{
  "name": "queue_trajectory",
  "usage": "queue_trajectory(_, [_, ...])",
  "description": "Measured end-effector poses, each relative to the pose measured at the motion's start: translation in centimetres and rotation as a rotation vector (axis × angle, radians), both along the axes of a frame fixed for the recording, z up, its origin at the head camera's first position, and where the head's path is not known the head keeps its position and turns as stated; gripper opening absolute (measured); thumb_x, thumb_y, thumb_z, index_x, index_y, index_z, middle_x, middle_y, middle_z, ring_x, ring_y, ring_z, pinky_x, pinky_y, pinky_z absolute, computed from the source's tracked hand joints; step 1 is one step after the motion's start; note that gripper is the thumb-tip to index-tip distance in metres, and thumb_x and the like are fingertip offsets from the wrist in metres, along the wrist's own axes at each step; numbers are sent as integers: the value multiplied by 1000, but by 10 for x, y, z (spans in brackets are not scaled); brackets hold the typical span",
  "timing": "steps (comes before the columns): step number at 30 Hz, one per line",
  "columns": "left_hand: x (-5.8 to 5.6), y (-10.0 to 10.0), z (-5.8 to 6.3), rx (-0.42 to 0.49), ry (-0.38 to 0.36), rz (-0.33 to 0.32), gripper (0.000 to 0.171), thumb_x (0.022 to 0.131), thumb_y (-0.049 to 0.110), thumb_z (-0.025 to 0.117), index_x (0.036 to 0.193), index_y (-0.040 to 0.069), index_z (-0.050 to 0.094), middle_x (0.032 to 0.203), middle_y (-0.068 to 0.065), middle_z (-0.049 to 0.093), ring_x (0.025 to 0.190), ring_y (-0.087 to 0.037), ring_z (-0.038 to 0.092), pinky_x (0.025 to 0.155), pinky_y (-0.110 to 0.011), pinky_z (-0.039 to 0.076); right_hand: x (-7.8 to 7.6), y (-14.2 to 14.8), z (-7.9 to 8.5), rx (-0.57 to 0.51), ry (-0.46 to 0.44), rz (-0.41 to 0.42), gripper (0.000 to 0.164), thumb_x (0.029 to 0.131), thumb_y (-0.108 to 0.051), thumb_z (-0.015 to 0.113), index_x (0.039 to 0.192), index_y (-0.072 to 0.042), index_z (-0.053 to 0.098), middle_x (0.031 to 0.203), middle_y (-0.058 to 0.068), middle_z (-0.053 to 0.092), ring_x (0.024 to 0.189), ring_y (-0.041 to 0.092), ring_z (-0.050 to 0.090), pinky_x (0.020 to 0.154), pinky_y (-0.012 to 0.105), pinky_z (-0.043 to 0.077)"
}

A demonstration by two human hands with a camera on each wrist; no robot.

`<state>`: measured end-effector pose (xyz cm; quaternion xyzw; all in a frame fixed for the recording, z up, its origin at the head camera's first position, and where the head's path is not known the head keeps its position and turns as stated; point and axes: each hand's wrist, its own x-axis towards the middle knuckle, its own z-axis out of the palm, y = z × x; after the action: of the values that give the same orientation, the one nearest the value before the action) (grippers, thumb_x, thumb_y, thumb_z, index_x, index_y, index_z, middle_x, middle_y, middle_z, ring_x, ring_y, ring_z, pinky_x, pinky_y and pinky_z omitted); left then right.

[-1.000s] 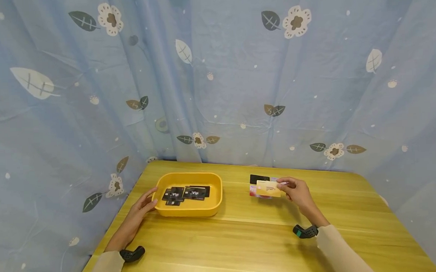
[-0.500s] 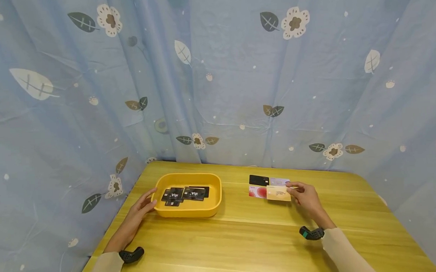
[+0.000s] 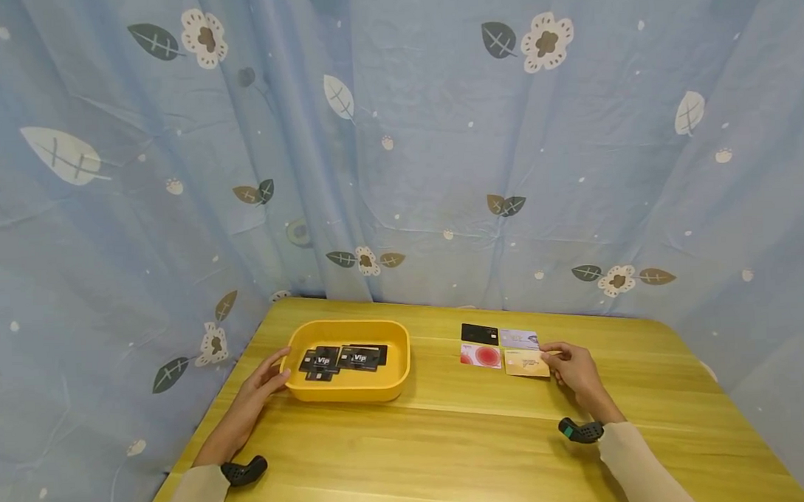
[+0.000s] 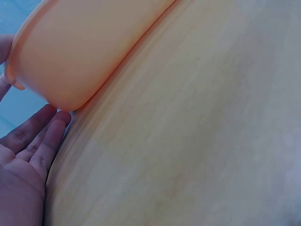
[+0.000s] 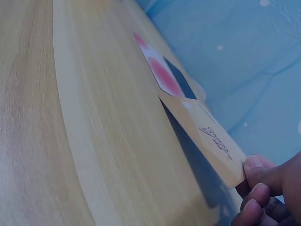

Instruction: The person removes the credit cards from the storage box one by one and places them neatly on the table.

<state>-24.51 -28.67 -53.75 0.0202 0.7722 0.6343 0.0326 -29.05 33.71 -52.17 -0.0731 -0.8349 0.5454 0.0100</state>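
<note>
My right hand (image 3: 577,372) pinches a yellow card (image 3: 525,363) between thumb and fingers at its right end. In the right wrist view that end is raised above the table, and a dark shadow lies under the card. Close around it lie a lilac card (image 3: 519,338), a black card (image 3: 479,333) and a pink-and-red card (image 3: 480,355). My left hand (image 3: 250,396) rests against the left end of a yellow plastic bin (image 3: 354,393), its fingers at the rim. In the left wrist view several fingers (image 4: 49,136) lie loosely extended by the bin's lower corner.
Several black cards (image 3: 359,357), some marked Vip, overlap inside the bin. The wooden table (image 3: 409,457) extends in front of the bin and cards. A blue patterned curtain (image 3: 425,154) hangs behind the table and along its sides.
My right hand has moved the yellow card rightward and slightly nearer, off the other cards to a spot beside the pink-and-red one. The left hand and bin have stayed put.
</note>
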Motion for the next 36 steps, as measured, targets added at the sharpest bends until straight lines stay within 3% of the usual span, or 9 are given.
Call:
queue_trajectory(8, [-1, 1, 2, 0, 14, -7, 64, 107, 40, 56, 163, 23, 31, 167, -10, 21, 139, -30, 37, 106, -38, 43, 0, 2, -2, -19, -33, -16, 38, 104, -15, 63, 135, 7, 60, 83, 13, 65, 59, 14, 52, 51, 29, 50])
queue_trajectory(15, [-2, 1, -1, -3, 8, 3, 63, 106, 39, 58, 162, 25, 32, 165, -9, 26, 137, -30, 38, 96, -22, 46, -2, 2, -1, -24, -47, -51, 33, 102, -14, 66, 125, 10, 64, 86, 14, 68, 63, 15, 57, 53, 27, 53])
queue_trajectory(27, [0, 0, -4, 1, 8, 0, 63, 106, 41, 58, 162, 26, 33, 165, -8, 25, 137, -29, 37, 99, -27, 46, -12, 3, -7, 14, -44, -51, 32, 100, -16, 69, 121, 9, 67, 79, 8, 63, 62, 14, 56, 53, 27, 53])
queue_trajectory(36, [-1, -1, -4, 7, 16, -6, 63, 106, 41, 57, 162, 26, 33, 167, -9, 23, 141, -30, 34, 97, -21, 46, -14, 1, -7, 62, -24, -42, 30, 98, -17, 72, 117, 6, 71, 76, 9, 63, 59, 16, 55, 51, 28, 52])
